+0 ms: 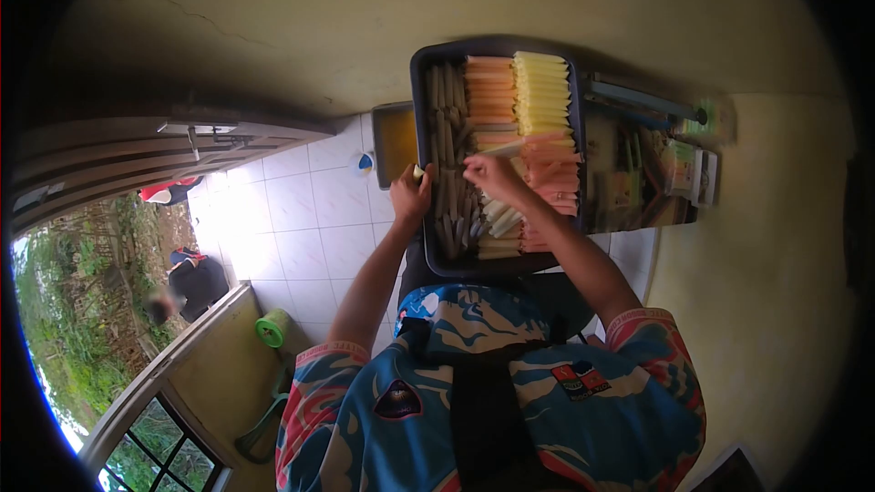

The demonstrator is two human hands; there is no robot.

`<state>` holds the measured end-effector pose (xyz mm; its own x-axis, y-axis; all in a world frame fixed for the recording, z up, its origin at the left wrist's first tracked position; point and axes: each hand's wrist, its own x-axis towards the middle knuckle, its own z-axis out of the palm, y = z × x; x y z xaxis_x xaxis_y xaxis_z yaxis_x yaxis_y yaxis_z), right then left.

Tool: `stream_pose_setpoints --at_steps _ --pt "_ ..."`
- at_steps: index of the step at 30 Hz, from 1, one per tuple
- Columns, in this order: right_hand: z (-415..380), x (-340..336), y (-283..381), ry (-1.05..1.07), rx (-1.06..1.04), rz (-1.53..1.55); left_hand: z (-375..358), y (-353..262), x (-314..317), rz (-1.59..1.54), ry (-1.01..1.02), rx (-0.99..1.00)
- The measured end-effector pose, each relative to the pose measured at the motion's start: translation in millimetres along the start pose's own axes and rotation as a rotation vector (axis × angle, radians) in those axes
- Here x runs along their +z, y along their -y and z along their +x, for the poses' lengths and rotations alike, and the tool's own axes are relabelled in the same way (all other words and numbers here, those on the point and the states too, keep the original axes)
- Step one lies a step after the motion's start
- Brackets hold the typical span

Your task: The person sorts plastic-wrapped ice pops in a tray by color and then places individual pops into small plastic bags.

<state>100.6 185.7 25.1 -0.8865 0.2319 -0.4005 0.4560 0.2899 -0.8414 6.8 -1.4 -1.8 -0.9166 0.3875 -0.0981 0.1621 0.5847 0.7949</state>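
A large dark tray (422, 246) holds rows of slim stick-shaped pieces. Pale yellow sticks (542, 91) and orange sticks (490, 91) are stacked at its far side. Pink sticks (551, 173) lie on the right, and grey-brown sticks (447, 114) line the left. My left hand (412, 196) is at the tray's left rim, its fingers closed on a small pale yellow piece (417, 171). Over the middle of the tray, my right hand (497, 178) has its fingertips pinched together near the grey-brown sticks. Whatever the right fingertips hold, if anything, is too small to make out.
A smaller dark tray (387, 150) with a yellowish inside stands left of the big one. To the right is a rack with packets (679, 169). A green container (272, 330) is at lower left. Outside the doorway a person (196, 287) is visible.
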Motion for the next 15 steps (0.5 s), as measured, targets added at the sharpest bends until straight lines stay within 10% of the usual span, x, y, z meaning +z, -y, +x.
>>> stream_pose_setpoints --at_steps 6,15 --pt "26.2 -43.4 -10.5 0.054 -0.266 -0.786 -0.6 0.4 0.1 0.018 0.013 -0.014" --pt "54.8 -56.9 -12.4 -0.192 -0.267 -0.662 -2.5 -7.3 -4.8 0.015 0.033 -0.037"
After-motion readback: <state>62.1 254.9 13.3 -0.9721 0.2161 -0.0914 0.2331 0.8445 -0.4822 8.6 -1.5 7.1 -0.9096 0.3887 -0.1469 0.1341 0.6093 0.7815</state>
